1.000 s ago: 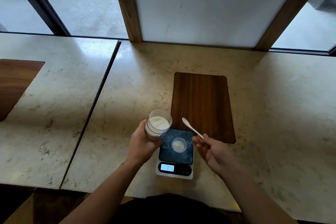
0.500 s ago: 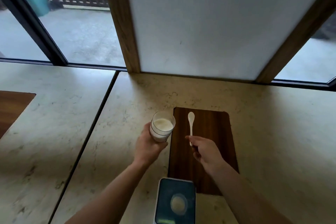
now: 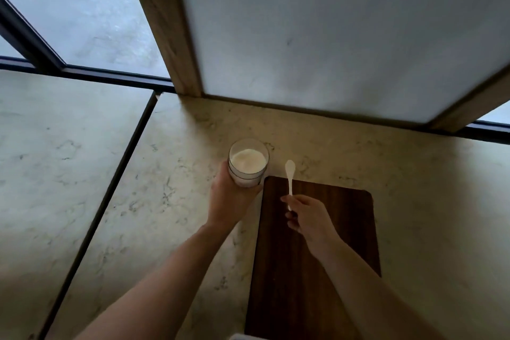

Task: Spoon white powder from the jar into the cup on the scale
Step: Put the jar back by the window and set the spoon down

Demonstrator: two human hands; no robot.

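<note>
Jar (image 3: 248, 165) of white powder (image 3: 248, 160) sits at the far side of the counter (image 3: 171, 201), just left of the wooden board (image 3: 317, 257), with the left hand (image 3: 229, 201) wrapped around its lower wall. The right hand (image 3: 309, 218) pinches the handle of a small white spoon (image 3: 289, 178), bowl pointing away and empty. The cup and scale are out of view, so a loaded spoon would travel far and could spill. Both forearms reach forward, nearly extended.
</note>
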